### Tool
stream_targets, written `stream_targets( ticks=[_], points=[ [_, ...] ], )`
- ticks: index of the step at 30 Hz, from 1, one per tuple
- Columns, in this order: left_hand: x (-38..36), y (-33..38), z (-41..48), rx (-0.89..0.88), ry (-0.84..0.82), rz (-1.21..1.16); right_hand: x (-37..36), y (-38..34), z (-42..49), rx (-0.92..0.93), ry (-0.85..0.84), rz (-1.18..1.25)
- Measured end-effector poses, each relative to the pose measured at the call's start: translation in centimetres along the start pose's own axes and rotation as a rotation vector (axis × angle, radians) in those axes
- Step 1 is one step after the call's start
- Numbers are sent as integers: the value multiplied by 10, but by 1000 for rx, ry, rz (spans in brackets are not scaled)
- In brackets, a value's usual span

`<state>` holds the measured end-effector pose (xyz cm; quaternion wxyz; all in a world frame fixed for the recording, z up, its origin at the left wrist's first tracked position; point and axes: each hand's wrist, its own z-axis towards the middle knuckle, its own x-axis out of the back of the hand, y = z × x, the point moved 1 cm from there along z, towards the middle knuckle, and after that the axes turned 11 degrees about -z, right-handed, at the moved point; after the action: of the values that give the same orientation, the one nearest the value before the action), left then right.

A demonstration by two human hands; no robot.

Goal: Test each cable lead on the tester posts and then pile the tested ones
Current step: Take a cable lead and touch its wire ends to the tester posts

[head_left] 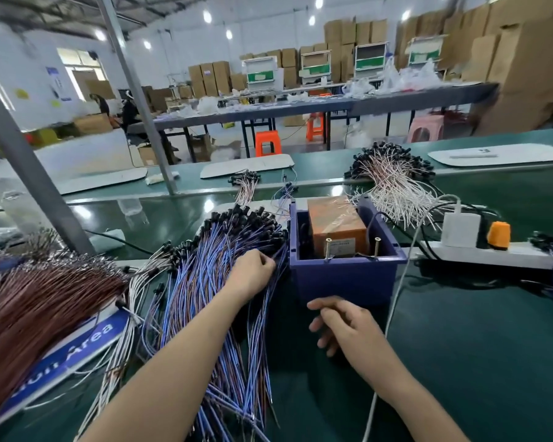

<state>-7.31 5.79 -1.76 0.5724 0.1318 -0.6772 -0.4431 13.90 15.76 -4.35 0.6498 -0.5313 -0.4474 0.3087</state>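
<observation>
A big heap of blue cable leads (217, 282) with black end caps lies left of centre on the green bench. My left hand (253, 272) reaches into its right side and pinches a lead there. A blue bin (345, 275) holds the orange tester box (336, 228), with two brass posts (377, 245) standing at the bin's near side. My right hand (342, 323) hovers in front of the bin with loosely curled fingers and holds nothing.
A heap of brown leads (35, 301) and a blue sign (77, 349) lie at the left. White leads (396, 183) are piled behind the bin. A white power strip (492, 255) with a charger and an orange plug sits at the right, with a white cable (393, 314) running forward from it.
</observation>
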Motion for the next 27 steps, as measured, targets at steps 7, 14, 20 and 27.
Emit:
stream_targets(
  ticks=[7,14,20,27],
  points=[
    [56,35,-11,-99,312,-500,1,-1,0,-30,-12,83],
    [146,138,-72,-568,613,-832,10,-19,-11,12,-147,117],
    [153,183,-150,-874,663,-1102,3,-96,-25,238,-487,384],
    [58,126,-176,-515,370,-1104,23,-124,-34,234,20,726]
  ],
)
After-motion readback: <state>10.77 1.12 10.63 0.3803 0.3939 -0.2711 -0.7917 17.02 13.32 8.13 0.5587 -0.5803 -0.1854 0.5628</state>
